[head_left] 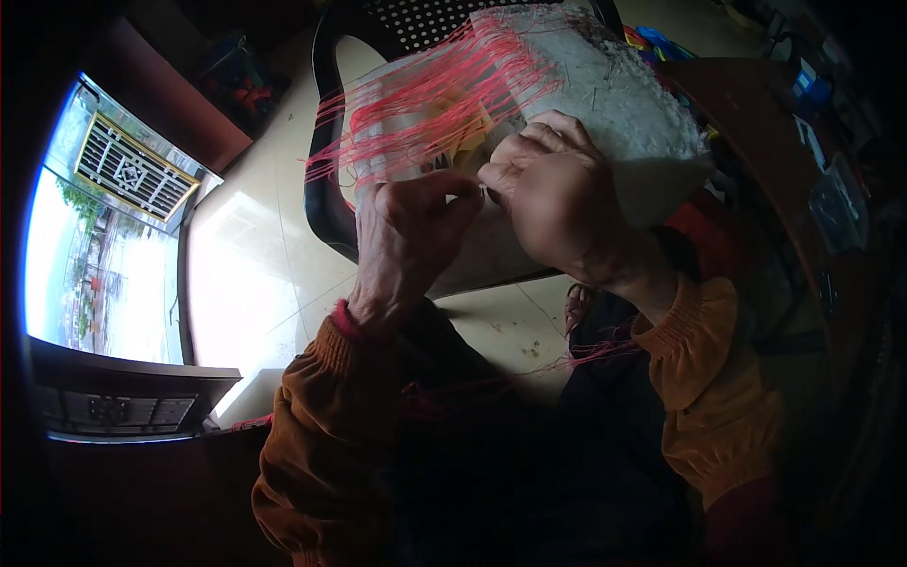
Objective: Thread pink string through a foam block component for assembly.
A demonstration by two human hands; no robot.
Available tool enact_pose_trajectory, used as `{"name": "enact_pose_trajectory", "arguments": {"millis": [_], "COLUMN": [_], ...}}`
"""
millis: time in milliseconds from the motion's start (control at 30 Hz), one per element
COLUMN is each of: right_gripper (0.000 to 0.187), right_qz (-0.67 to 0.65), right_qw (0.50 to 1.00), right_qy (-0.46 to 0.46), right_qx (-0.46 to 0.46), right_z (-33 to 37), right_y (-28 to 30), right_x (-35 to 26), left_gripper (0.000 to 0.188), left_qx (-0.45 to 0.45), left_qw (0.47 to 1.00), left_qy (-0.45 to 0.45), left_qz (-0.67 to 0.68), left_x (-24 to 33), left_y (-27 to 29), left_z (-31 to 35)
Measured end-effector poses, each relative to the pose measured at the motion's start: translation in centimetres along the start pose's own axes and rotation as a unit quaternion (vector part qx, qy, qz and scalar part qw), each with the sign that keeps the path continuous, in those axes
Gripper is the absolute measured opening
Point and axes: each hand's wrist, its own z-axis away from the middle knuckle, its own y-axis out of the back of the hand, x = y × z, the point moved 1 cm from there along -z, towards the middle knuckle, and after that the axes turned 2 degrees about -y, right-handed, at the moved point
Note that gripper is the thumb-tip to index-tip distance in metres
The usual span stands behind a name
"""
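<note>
Both hands meet over the near part of a white padded cover (652, 194) laid on a black plastic chair (326, 203), fingers curled inward and tips nearly together. Neither the left hand (408, 231) nor the right hand (567, 203) shows clearly whether it is clamped on a strand; whatever lies at the fingertips is too small to tell.

Along the right side, a brown tabletop (732, 118) carries a clear plastic container (839, 203) near its right edge, its contents too dim to make out. A small blue object (810, 87) sits beyond it, near the far right corner.

Loose pink threads (439, 99) lie just beyond the hands, spread from the cover's far edge toward its left edge, where their ends reach out over the chair's left arm. Beneath them show yellow patches (468, 140). More pink strands (605, 356) cross the person's dark trousers (614, 402), nearer the body than either hand.
</note>
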Motion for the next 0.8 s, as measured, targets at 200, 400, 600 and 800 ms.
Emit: {"name": "enact_pose_trajectory", "arguments": {"millis": [200,400,600,800], "right_gripper": [0.017,0.014,0.013,0.012], "right_qz": [0.01,0.018,0.004,0.009], "right_qw": [1.0,1.0,1.0,1.0], "right_qy": [-0.001,-0.004,-0.011,-0.014], "right_qx": [0.003,-0.012,-0.005,-0.002], "right_z": [0.3,0.4,0.4,0.4], "right_y": [0.0,0.0,0.0,-0.1], "right_x": [-0.1,0.1,0.0,0.1], "left_gripper": [0.011,0.012,0.012,0.008], "left_qx": [-0.017,-0.086,-0.078,-0.054], "left_qw": [0.996,0.988,0.99,0.994], "left_qy": [0.027,0.077,0.073,0.053], "left_qz": [0.085,0.103,0.092,0.074], "left_x": [0.2,0.8,1.1,0.4], "left_y": [0.4,1.6,1.6,0.7], "left_z": [0.3,0.1,0.2,-0.1]}}
